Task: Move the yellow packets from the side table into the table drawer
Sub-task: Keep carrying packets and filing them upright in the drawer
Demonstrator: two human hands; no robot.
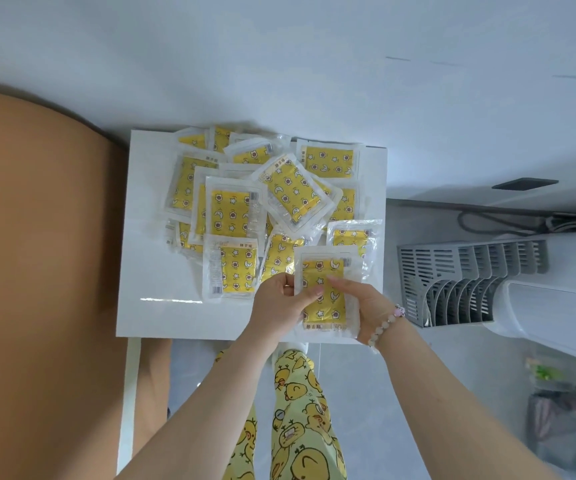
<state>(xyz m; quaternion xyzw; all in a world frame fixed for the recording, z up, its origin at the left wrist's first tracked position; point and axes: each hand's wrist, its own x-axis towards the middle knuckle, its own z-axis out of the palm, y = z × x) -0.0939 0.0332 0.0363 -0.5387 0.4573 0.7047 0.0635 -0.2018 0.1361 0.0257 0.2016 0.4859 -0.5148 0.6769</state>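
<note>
Over side table, L hand, R hand grip packet; pile behind, rack rt.

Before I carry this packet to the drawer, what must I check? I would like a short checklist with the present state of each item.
1. Left hand grips the yellow star-printed plastic packet: ok.
2. Right hand holds the same packet: ok.
3. Held packet free of the pile of yellow packets: cannot tell, their edges overlap in view.
4. Table drawer open and reachable: cannot tell, it is not in view.
5. White square side table emptied: not ok, many packets lie on it.
</note>
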